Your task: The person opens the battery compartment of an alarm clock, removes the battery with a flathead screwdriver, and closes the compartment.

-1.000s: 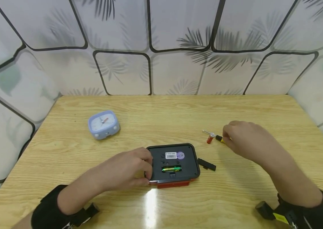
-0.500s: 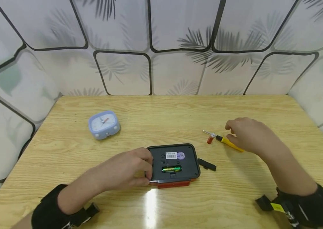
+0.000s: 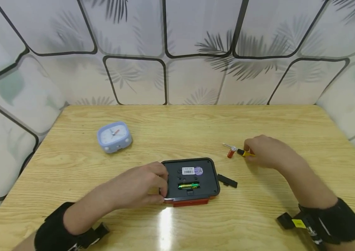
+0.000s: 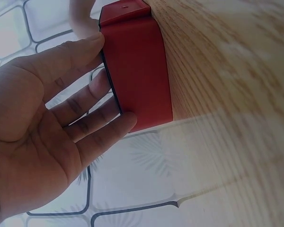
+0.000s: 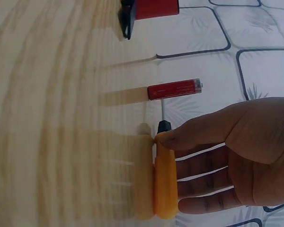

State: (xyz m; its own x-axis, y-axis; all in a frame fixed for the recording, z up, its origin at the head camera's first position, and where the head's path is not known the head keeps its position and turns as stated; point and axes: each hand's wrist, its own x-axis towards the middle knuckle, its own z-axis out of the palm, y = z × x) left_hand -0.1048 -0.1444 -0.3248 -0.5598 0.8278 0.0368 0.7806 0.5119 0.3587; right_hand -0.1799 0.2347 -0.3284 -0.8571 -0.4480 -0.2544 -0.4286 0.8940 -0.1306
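My left hand [image 3: 146, 183] holds the left end of a red device with a black back [image 3: 193, 179], thumb at one corner and fingers along its edge. Its open battery slot holds a green battery [image 3: 188, 185], and a barcode label sits above. In the left wrist view the device's red side [image 4: 138, 75] shows. Over on the right, my right hand [image 3: 266, 151] pinches the yellow handle of a screwdriver [image 5: 165, 177], thumb on the near side and fingers behind. A red battery [image 3: 231, 152] stands upright beside the screwdriver's shaft.
A black battery cover [image 3: 227, 180] lies just right of the device. Farther back on the left stands a light blue alarm clock [image 3: 113, 136]. The wooden table [image 3: 177, 129] ends at a patterned backdrop.
My right hand lifts away from the screwdriver half a second ago, baring its yellow handle, then comes back down onto it. The left hand and the device keep their place.
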